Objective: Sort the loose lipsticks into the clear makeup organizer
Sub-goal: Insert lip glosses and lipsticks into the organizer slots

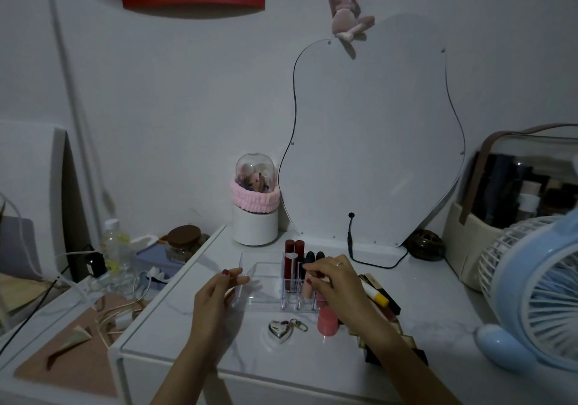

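A clear makeup organizer (262, 279) sits mid-table, with a bare tray section on its left and slots on its right. Two dark red lipsticks (293, 260) and two black-capped ones (310, 259) stand upright in the slots. My right hand (336, 282) hovers over the slots and pinches a pale pink lipstick (308, 289) that sits partly in a slot. My left hand (219, 292) holds the organizer's front left corner between thumb and fingers. Loose lipsticks lie to the right: a pink one (327, 321), a white and yellow one (377, 295), and several dark ones partly hidden under my right forearm.
A silver heart keyring (281, 331) lies in front of the organizer. A white brush holder with a dome (255, 214) and a curvy mirror (375, 142) stand behind. A blue fan (538, 292) and a storage case (516, 198) crowd the right. Cables and bottles fill the lower left shelf.
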